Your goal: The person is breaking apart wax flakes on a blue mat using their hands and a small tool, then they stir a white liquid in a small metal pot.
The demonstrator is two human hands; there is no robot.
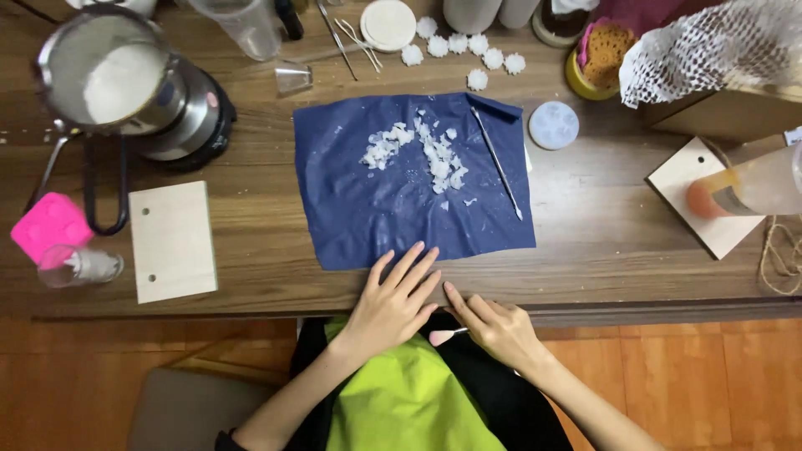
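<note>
My left hand point(393, 302) lies flat with its fingers spread, its tips resting on the near edge of a dark blue sheet point(368, 217) on the wooden table. My right hand point(494, 326) sits just beside it at the table's front edge, closed on a small brush with a pink tip point(441, 336). White wax crumbs point(418, 154) lie in two heaps on the upper half of the sheet. A thin metal pick point(496, 163) rests along the sheet's right side.
A metal pot of white wax point(109, 71) on a small burner stands at the back left. Nearby are a pink mould point(48, 225), a small glass jar point(79, 267) and a wooden board point(171, 240). White flower shapes point(468, 46), a round mould point(554, 125), another board point(710, 200) and twine point(781, 259) lie right.
</note>
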